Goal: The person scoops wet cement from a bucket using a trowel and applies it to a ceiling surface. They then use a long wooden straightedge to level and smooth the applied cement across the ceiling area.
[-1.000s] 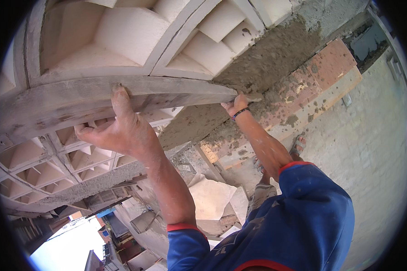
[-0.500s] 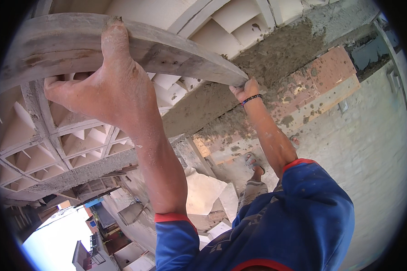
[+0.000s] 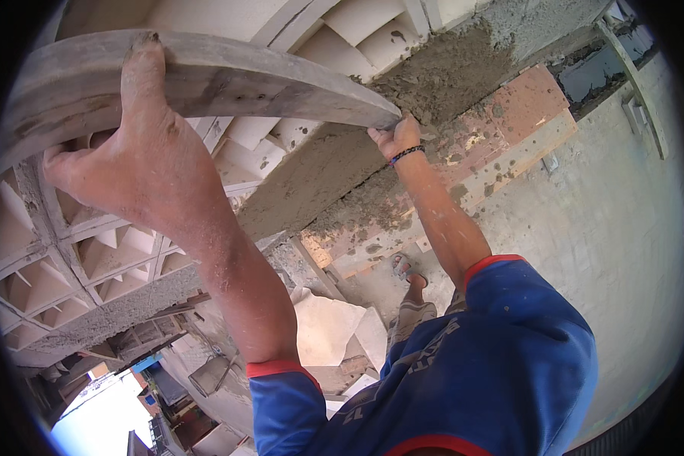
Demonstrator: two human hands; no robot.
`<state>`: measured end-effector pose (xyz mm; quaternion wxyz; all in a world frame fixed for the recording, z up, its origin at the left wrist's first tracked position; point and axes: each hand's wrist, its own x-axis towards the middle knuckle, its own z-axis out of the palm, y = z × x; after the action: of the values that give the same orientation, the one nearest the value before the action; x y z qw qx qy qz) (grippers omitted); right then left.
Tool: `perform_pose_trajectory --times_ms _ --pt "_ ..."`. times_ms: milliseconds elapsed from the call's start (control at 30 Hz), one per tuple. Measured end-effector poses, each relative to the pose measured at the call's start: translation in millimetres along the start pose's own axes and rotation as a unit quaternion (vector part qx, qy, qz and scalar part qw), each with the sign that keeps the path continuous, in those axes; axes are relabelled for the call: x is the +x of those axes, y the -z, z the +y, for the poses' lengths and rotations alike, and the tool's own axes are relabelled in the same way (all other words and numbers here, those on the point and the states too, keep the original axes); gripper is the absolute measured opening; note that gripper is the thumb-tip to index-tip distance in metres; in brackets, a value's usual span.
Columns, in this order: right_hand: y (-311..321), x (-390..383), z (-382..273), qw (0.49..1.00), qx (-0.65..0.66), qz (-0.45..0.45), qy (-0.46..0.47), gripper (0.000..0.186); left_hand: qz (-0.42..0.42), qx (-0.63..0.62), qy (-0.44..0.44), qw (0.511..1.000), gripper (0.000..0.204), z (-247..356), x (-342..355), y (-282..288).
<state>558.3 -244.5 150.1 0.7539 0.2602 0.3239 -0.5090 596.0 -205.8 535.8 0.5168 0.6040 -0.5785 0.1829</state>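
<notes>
A long, grey, weathered wooden board (image 3: 258, 87) spans the upper left, held in both hands. My left hand (image 3: 148, 148) is closed round it towards its left part, thumb over the upper face and fingers underneath, partly hidden. My right hand (image 3: 397, 139), with a dark bracelet at the wrist, grips the board's narrow right end. Next to that end lies rough wet mortar (image 3: 452, 72). A smoother grey mortar band (image 3: 311, 178) runs down and left from there. Behind the board are pale lattice blocks (image 3: 118, 258) with deep recesses.
Mortar-splashed pinkish planks (image 3: 528, 102) run beside the band. A thin wooden strip (image 3: 637, 83) leans at the upper right, near a pale wall-like surface (image 3: 585, 228). Broken pale sheets (image 3: 327, 327) lie by my body. A sandalled foot (image 3: 401, 266) shows below the planks.
The whole view has shifted, so the surroundings appear further left. Both hands keep hold of the board; its right end sits slightly further right against the mortar.
</notes>
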Motion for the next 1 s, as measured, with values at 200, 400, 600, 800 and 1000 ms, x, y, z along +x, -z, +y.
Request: perform_pose_trajectory --times_ms 200,400,600,800,1000 --pt "12 17 18 0.998 -0.03 0.04 -0.044 0.063 0.014 -0.01 0.02 1.0 0.056 -7 -18 1" --pt "14 11 24 0.996 -0.057 0.037 -0.059 0.069 0.009 0.001 0.051 0.999 0.058 -3 -21 -6" --pt "30 11 72 0.993 -0.038 0.045 -0.1 0.06 0.025 0.002 0.103 0.994 0.057 -15 -31 3" --pt "54 15 130 0.98 -0.034 0.035 -0.193 0.065 0.001 0.002 0.131 0.991 0.057 -49 -53 25" --pt "69 28 156 0.98 0.012 0.056 -0.19 0.061 -0.029 -0.014 0.093 0.995 0.056 -72 -70 34"
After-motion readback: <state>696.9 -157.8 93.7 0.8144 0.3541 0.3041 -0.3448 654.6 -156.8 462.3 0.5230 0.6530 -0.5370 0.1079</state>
